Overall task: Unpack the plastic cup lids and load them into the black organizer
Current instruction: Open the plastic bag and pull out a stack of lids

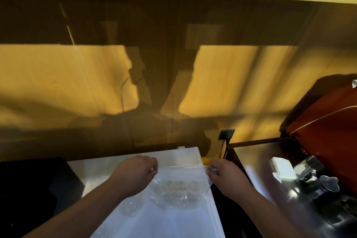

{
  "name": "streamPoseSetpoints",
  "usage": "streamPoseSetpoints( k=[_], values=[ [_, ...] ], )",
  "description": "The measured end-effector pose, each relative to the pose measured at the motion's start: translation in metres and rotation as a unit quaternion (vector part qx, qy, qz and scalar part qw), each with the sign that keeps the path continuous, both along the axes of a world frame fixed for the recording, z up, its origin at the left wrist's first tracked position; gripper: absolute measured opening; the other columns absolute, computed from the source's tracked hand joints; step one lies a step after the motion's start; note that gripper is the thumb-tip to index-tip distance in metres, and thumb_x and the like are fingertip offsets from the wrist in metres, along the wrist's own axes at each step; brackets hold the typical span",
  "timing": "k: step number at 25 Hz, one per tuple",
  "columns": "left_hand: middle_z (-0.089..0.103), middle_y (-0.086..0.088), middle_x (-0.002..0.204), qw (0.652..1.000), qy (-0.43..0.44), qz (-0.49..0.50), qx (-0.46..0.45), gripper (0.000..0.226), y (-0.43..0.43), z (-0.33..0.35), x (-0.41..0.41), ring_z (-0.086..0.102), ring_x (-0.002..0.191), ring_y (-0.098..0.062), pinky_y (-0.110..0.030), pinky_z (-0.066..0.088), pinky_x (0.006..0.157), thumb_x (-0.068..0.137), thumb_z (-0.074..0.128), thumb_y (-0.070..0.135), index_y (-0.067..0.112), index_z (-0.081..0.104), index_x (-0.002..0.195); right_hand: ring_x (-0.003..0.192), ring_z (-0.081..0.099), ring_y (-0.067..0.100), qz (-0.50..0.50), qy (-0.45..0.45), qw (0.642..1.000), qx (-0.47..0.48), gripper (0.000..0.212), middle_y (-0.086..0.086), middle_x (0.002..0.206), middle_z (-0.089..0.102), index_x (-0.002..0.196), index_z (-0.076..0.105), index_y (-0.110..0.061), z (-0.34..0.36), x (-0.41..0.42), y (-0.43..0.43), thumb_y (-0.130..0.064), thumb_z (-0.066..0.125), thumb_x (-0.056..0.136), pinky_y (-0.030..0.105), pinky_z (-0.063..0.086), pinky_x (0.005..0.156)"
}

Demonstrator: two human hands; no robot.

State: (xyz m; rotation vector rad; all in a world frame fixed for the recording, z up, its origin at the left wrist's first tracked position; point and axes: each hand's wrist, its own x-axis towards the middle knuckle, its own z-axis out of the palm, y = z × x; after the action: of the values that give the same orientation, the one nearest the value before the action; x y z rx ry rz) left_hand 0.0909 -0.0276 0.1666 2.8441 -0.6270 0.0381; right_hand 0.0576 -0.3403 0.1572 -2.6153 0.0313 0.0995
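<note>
A clear plastic bag (179, 189) of transparent cup lids lies on a white surface (173, 222) in the lower middle. My left hand (135, 174) pinches the bag's top edge at its left corner. My right hand (226, 176) pinches the same edge at its right corner, and the film is stretched between them. Several stacked clear lids show through the bag. Another clear lid (131, 206) lies loose on the white surface below my left forearm. A black object (34, 189) sits at the lower left; I cannot tell whether it is the organizer.
A wooden wall with strong shadows fills the upper view. A black wall socket (226, 134) with a cable is behind the white surface. To the right, a shiny metal counter (257, 160) holds a white box (284, 168), chrome machine parts (316, 179) and a red-brown appliance (332, 127).
</note>
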Motion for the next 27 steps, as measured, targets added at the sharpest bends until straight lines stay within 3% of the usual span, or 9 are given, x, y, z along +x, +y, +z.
streamPoseSetpoints(
  k=[3,6,11,15,18,22,25,27],
  values=[
    [0.066,0.012,0.119,0.999,-0.036,-0.014,0.018,0.023,-0.005,-0.013,-0.004,0.061,0.103,-0.012,-0.026,0.049,0.080,0.099,0.057,0.045,0.034,0.064,0.118,0.074,0.064,0.006,-0.002,0.014,1.000,0.012,0.021,-0.017,0.079,0.065,0.080,0.058,-0.041,-0.002,-0.006,0.003,-0.043,0.065,0.100,0.015,0.043,0.063],
    [0.063,0.004,0.138,0.991,-0.097,-0.078,0.059,0.059,-0.012,-0.022,-0.006,0.063,0.118,-0.019,-0.034,0.054,0.096,0.090,0.070,0.053,0.031,0.053,0.141,0.078,0.065,0.006,-0.025,0.003,0.999,0.028,0.009,-0.016,0.087,0.068,0.091,0.064,-0.038,0.001,-0.007,0.002,-0.042,0.065,0.100,0.016,0.047,0.065],
    [0.065,-0.011,0.142,0.967,-0.129,-0.163,0.148,0.105,-0.032,-0.030,-0.011,0.070,0.111,-0.031,-0.044,0.061,0.087,0.062,0.089,0.065,0.029,0.044,0.150,0.077,0.064,0.005,-0.036,0.008,0.998,0.043,0.015,-0.018,0.085,0.066,0.087,0.058,-0.042,0.003,-0.005,0.002,-0.039,0.066,0.100,0.016,0.046,0.063],
    [0.061,-0.019,0.144,0.965,-0.125,-0.141,0.180,0.116,-0.041,-0.034,-0.012,0.069,0.106,-0.035,-0.047,0.062,0.083,0.057,0.101,0.031,0.028,0.040,0.156,0.080,0.065,0.005,-0.059,0.014,0.996,0.072,0.013,-0.018,0.089,0.067,0.090,0.057,-0.042,0.000,-0.004,0.002,-0.040,0.065,0.100,0.017,0.048,0.065],
    [0.066,-0.016,0.138,0.969,-0.143,-0.128,0.158,0.110,-0.044,-0.035,-0.009,0.071,0.104,-0.033,-0.043,0.062,0.083,0.065,0.096,0.019,0.029,0.033,0.156,0.081,0.066,0.005,-0.088,0.001,0.990,0.114,0.009,-0.019,0.093,0.066,0.096,0.058,-0.040,-0.003,-0.006,0.001,-0.041,0.066,0.099,0.017,0.050,0.064],
    [0.070,-0.001,0.128,0.984,-0.147,-0.078,0.069,0.076,-0.049,-0.022,-0.004,0.067,0.100,-0.021,-0.035,0.058,0.084,0.085,0.069,0.030,0.030,0.035,0.153,0.085,0.064,0.005,-0.137,-0.033,0.976,0.165,0.030,-0.020,0.103,0.059,0.111,0.047,-0.044,-0.001,-0.014,0.002,-0.043,0.072,0.095,0.015,0.049,0.063],
    [0.070,0.008,0.124,0.998,-0.051,-0.021,-0.019,0.066,-0.053,-0.005,0.000,0.069,0.098,-0.015,-0.033,0.057,0.076,0.089,0.056,0.040,0.040,0.034,0.151,0.069,0.060,0.008,-0.196,-0.105,0.957,0.186,0.021,-0.007,0.080,0.061,0.087,0.053,-0.031,-0.001,-0.032,0.007,-0.031,0.073,0.094,0.023,0.050,0.058],
    [0.072,0.013,0.112,0.998,0.015,0.013,-0.059,0.059,-0.055,0.003,0.004,0.068,0.088,-0.010,-0.029,0.053,0.065,0.089,0.055,0.046,0.043,0.037,0.145,0.060,0.057,0.010,-0.185,-0.127,0.955,0.195,0.028,-0.004,0.067,0.059,0.072,0.052,-0.030,-0.008,-0.053,0.015,-0.030,0.070,0.094,0.027,0.047,0.054]
  ],
)
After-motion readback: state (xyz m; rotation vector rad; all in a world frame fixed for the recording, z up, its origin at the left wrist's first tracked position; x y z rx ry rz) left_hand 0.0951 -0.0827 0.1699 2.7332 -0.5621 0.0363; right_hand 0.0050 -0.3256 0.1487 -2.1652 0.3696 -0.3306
